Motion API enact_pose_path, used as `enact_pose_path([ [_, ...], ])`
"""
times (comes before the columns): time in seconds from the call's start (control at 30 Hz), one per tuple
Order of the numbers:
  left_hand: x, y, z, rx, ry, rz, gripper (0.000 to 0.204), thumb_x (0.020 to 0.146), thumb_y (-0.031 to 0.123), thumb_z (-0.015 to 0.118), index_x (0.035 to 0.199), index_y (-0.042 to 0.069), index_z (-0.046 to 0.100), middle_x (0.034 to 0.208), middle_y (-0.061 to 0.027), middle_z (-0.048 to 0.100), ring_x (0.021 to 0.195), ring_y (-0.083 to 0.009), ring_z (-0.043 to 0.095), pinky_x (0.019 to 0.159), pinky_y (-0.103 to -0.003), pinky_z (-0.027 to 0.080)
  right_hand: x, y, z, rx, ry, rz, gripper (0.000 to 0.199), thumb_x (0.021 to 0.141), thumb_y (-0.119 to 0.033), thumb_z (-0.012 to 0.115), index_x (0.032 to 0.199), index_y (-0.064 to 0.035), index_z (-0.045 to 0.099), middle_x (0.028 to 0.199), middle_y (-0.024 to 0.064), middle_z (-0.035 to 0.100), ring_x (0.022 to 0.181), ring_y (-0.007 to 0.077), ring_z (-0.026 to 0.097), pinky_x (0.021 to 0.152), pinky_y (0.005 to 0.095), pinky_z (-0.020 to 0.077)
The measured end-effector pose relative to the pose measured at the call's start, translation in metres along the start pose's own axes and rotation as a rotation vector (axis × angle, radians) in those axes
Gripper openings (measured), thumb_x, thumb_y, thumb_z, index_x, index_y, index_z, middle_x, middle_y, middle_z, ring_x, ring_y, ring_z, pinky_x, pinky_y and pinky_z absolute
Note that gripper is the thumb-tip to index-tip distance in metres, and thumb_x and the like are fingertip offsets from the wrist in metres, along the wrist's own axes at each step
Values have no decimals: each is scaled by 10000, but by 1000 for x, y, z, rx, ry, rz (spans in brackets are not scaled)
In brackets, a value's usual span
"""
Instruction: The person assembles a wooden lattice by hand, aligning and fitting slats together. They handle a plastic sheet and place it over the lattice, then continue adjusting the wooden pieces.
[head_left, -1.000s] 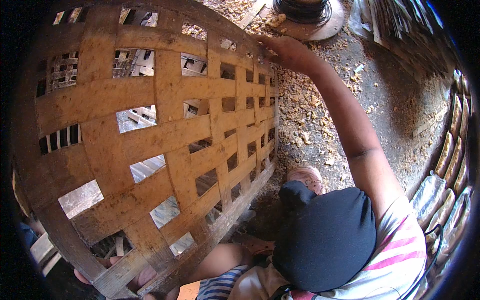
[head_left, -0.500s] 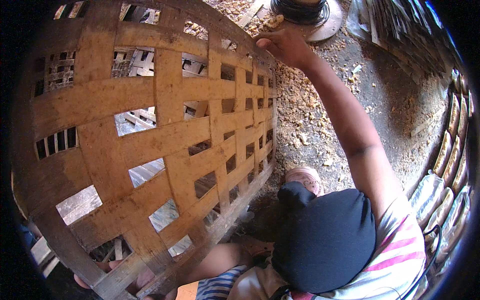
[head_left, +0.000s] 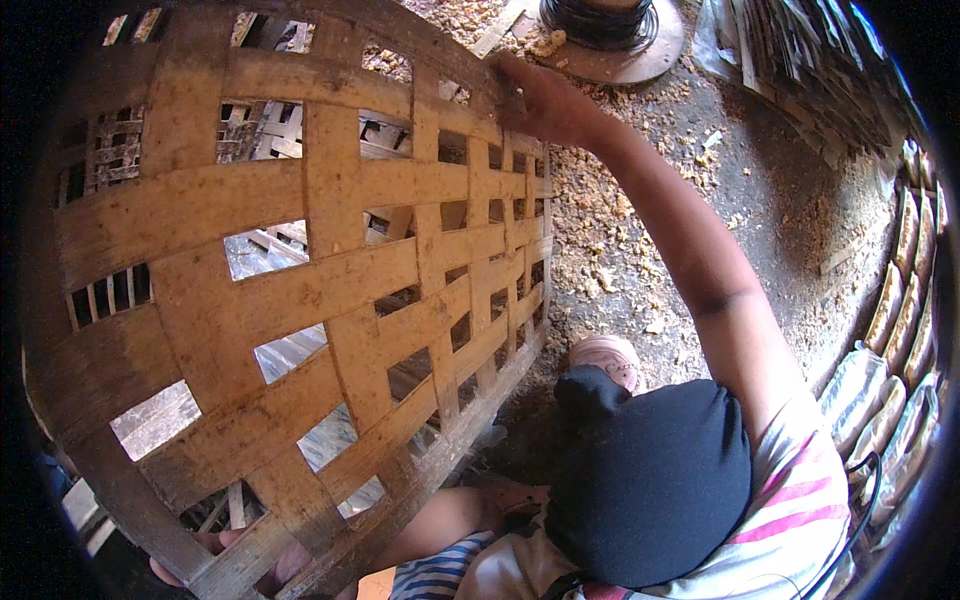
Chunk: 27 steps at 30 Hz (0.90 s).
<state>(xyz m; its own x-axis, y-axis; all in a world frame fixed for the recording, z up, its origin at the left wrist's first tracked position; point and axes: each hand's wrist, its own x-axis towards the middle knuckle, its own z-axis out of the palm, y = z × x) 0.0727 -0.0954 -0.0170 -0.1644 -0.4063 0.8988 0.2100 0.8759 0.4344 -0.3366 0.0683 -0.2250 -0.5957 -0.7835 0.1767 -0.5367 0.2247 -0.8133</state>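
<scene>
Right hand [head_left: 556, 106] and left hand [head_left: 290, 561], partly screened by slats, clasp a woven panel [head_left: 330, 281]; a wire spool [head_left: 600, 25] stands on littered floor [head_left: 760, 225].

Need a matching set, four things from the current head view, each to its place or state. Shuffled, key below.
1. large brown woven lattice panel
2. wound coil of thin black cord
3. pale pink shoe
4. stack of thin grey-brown sheets

A. just above the rounded dark cloth covering
B. rightmost of the four
C. gripped by the bare right hand at its upper right edge
D. on a round flat disc at the top edge

Pairs: 1-C, 2-D, 3-A, 4-B
</scene>
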Motion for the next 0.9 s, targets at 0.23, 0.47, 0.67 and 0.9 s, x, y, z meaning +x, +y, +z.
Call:
enact_pose_path([
  [0.23, 3, 0, -2, -5, -4, -1, 403, 669, 164, 595, 1069, 167, 545, 1211, -188, 518, 1252, -371, 424, 1025, -520, 370, -2, -1, 12, 190, 193, -85, 553, 795, -89, 690, 1308, -60, 485, 1179, 180, 617, 1130, 305, 610, 957, 416, 484],
  [0.47, 6, 0, -3, -24, -17, -8, 406, 660, 168, 597, 1063, 167, 550, 1211, -195, 523, 1242, -373, 435, 1018, -518, 376, 26, 4, 11, -380, 72, -67, 591, 766, -112, 706, 1322, -78, 509, 1020, 191, 651, 938, 390, 636, 858, 449, 511],
  [0.67, 11, 0, -8, -40, -36, -20, 408, 651, 172, 598, 1057, 166, 555, 1211, -201, 528, 1233, -375, 445, 1011, -517, 381, 18, 3, 12, 182, -142, 139, 561, 861, -190, 672, 1383, -85, 497, 1034, 152, 688, 915, 237, 659, 848, 384, 516],
  [0.9, 22, -7, -10, -116, -55, -72, 411, 641, 176, 599, 1050, 166, 560, 1212, -209, 534, 1223, -377, 456, 1003, -515, 386, 1, 62, 50, 36, 168, 114, 619, 934, -407, 597, 1445, -97, 436, 1363, 178, 560, 1248, 316, 537, 1038, 473, 418],
])
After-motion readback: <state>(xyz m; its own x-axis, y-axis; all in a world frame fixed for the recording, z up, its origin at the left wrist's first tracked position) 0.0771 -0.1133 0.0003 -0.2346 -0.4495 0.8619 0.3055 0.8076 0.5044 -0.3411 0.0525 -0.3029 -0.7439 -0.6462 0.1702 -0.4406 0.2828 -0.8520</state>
